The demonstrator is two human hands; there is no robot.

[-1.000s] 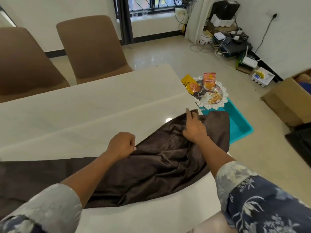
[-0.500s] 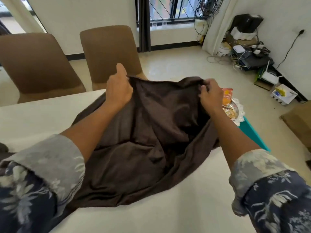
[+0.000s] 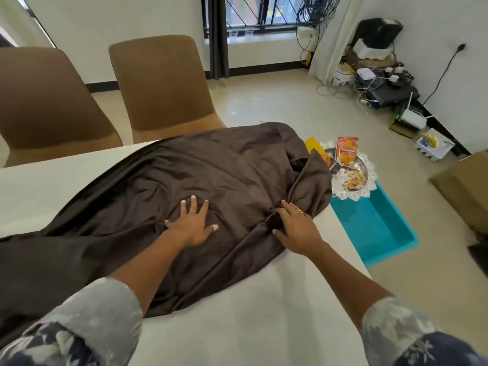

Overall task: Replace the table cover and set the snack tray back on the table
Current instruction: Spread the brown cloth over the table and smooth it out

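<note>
A dark brown table cover (image 3: pixel 184 175) lies crumpled and partly spread across the white table (image 3: pixel 250 313). My left hand (image 3: pixel 191 224) presses flat on the cloth with its fingers spread. My right hand (image 3: pixel 295 228) lies on a bunched fold near the table's right edge, its fingers gathering the fabric. The snack tray (image 3: pixel 353 178), a round dish on a white lace doily with snack packets, sits off the table on the rim of a turquoise tub (image 3: pixel 380 225). A corner of the cloth hides part of it.
Two brown chairs (image 3: pixel 161 85) stand at the far side of the table. A cardboard box (image 3: pixel 464 186) is on the floor at the right. Cables, a router and electronics (image 3: pixel 383 83) crowd the far right corner by the wall.
Half a second ago both hands held the cloth lifted in the air by its edge. Now the cloth lies thrown forward over the table, and both hands are down on it.
</note>
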